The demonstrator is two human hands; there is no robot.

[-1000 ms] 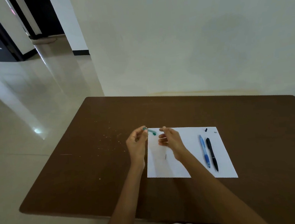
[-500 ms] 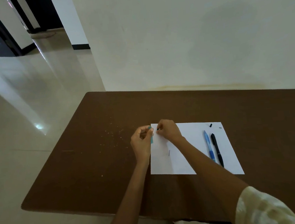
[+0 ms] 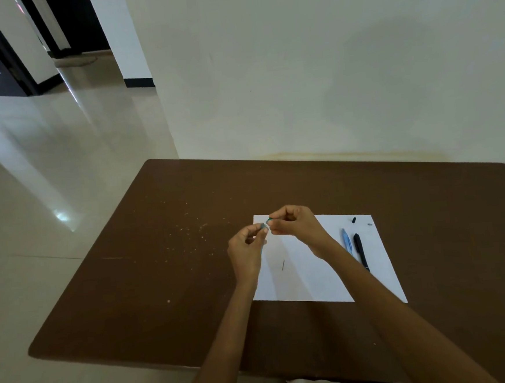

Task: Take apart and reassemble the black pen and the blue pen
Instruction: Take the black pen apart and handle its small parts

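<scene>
A blue pen (image 3: pixel 347 240) and a black pen (image 3: pixel 361 251) lie side by side on the right part of a white sheet of paper (image 3: pixel 312 280). My left hand (image 3: pixel 246 249) and my right hand (image 3: pixel 293 220) meet above the sheet's far left corner. Both pinch a small teal pen part (image 3: pixel 266 223) between their fingertips; most of it is hidden by my fingers. A thin dark sliver (image 3: pixel 282 264) lies on the sheet below my hands. A small black piece (image 3: pixel 353 220) and a tiny grey piece (image 3: pixel 369 224) rest near the sheet's far right corner.
The paper lies on a brown table (image 3: pixel 162 289) pushed against a pale wall. Light crumbs (image 3: pixel 188 241) speckle the tabletop left of the sheet. The table's left edge drops to a glossy tiled floor (image 3: pixel 50 207).
My hands have come closer together, so the teal part is now pinched between both sets of fingertips. The camera has shifted a little; the pens on the sheet have not moved.
</scene>
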